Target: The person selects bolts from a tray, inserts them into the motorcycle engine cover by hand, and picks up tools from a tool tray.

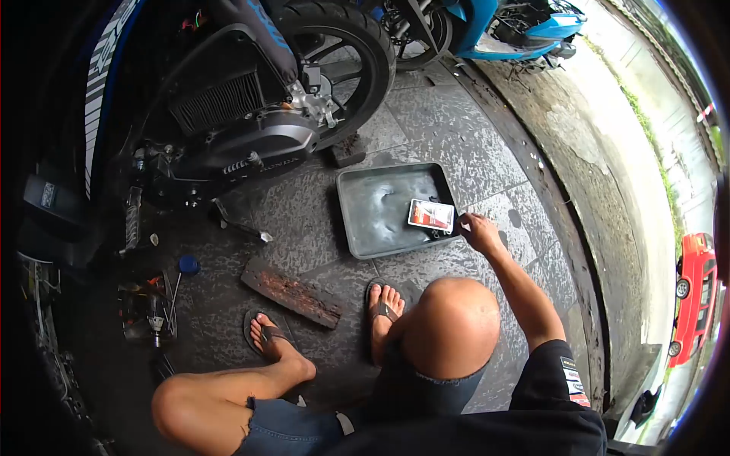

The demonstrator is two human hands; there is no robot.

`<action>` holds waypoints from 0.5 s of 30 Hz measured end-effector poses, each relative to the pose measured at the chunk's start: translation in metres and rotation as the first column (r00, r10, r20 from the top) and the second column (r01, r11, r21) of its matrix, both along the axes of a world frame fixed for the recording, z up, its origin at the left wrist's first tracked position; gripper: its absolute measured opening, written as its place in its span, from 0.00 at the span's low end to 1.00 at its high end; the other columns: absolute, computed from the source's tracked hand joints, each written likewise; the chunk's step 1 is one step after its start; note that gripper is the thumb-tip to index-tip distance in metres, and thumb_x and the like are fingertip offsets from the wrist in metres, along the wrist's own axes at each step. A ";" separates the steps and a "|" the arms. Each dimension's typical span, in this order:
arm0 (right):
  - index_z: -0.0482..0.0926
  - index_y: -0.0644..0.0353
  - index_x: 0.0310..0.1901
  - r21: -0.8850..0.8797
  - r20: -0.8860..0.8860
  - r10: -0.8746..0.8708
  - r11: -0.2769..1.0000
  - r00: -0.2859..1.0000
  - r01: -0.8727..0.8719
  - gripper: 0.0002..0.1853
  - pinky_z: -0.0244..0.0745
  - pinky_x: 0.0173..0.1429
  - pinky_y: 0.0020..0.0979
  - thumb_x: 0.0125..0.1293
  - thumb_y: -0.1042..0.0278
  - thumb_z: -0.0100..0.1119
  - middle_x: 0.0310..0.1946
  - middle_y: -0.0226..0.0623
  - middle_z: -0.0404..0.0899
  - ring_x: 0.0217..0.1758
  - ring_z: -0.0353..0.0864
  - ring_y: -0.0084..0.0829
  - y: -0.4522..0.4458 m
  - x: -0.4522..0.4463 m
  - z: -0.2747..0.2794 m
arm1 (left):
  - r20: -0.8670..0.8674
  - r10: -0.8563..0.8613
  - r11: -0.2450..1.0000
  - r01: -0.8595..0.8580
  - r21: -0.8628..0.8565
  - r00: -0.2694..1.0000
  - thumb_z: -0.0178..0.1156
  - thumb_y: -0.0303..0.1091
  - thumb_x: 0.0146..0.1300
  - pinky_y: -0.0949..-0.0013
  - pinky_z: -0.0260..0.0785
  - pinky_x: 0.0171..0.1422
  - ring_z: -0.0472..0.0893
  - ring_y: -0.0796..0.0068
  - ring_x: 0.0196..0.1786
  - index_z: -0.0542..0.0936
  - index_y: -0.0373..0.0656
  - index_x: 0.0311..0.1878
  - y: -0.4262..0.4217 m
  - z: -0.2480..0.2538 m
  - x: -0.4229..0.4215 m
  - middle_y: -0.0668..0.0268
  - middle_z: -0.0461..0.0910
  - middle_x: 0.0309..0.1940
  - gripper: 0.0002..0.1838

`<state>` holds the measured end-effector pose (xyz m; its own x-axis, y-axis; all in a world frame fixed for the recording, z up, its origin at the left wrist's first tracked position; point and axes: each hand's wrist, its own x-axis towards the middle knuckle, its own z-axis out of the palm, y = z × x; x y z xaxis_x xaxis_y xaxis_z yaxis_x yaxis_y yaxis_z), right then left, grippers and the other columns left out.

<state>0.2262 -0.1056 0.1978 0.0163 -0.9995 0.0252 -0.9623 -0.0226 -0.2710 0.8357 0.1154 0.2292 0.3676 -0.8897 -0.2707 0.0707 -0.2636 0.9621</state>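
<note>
My right hand (pixel 479 232) is at the right rim of a grey plastic tray (pixel 365 247) on the floor. Its fingers are curled together, and whatever lies between them is too small and dark to make out. Just left of the fingertips, a flat red and white packet (pixel 432 216) lies at the right side of the tray. Small dark parts (pixel 436 233) show by the packet's lower edge. My left hand is out of view.
A Honda motorcycle (pixel 228 137) stands at upper left, its wheel (pixel 380 64) behind the tray. A wooden block (pixel 293 292) lies before my feet. Tools in a clear box (pixel 148 308) sit at left. A blue scooter (pixel 525 34) and a red car (pixel 693 296) are farther off.
</note>
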 end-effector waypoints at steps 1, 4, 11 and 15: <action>0.77 0.53 0.45 0.079 0.009 -0.020 0.997 1.000 0.019 0.15 0.72 0.54 0.41 0.56 0.64 0.64 0.44 0.41 0.78 0.52 0.75 0.46 0.006 -0.005 -0.008 | 0.013 -0.009 1.000 0.009 0.015 1.000 0.44 0.43 0.70 0.69 0.70 0.41 0.77 0.72 0.34 0.76 0.41 0.36 -0.011 -0.003 -0.002 0.63 0.78 0.28 0.17; 0.72 0.53 0.53 0.098 -0.051 0.030 0.995 0.998 -0.025 0.27 0.69 0.60 0.43 0.51 0.60 0.67 0.55 0.42 0.72 0.61 0.67 0.45 -0.002 -0.016 -0.051 | 0.044 -0.038 0.998 0.036 0.056 0.998 0.43 0.43 0.71 0.70 0.70 0.41 0.77 0.73 0.33 0.76 0.41 0.36 -0.039 -0.011 -0.006 0.63 0.78 0.28 0.17; 0.49 0.45 0.72 0.237 -0.220 0.095 0.971 0.971 -0.041 0.48 0.44 0.73 0.54 0.50 0.61 0.65 0.72 0.48 0.48 0.76 0.41 0.47 -0.060 0.016 -0.085 | 0.082 -0.151 0.979 0.138 0.151 0.985 0.41 0.42 0.72 0.72 0.70 0.41 0.77 0.76 0.33 0.75 0.40 0.39 -0.094 -0.030 -0.017 0.64 0.77 0.28 0.18; 0.47 0.43 0.72 0.251 -0.241 0.027 0.967 0.970 0.036 0.51 0.40 0.73 0.58 0.47 0.58 0.67 0.64 0.49 0.59 0.74 0.48 0.48 -0.071 0.027 -0.101 | 0.078 -0.237 0.957 0.219 0.190 0.968 0.40 0.42 0.73 0.74 0.70 0.41 0.77 0.78 0.32 0.75 0.39 0.40 -0.115 -0.044 -0.024 0.65 0.77 0.29 0.18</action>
<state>0.2535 -0.1767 0.0966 -0.0139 -0.9728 -0.2314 -0.9994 0.0208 -0.0273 0.8120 0.0001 0.1852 0.1933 -0.8934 -0.4056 -0.1046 -0.4298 0.8968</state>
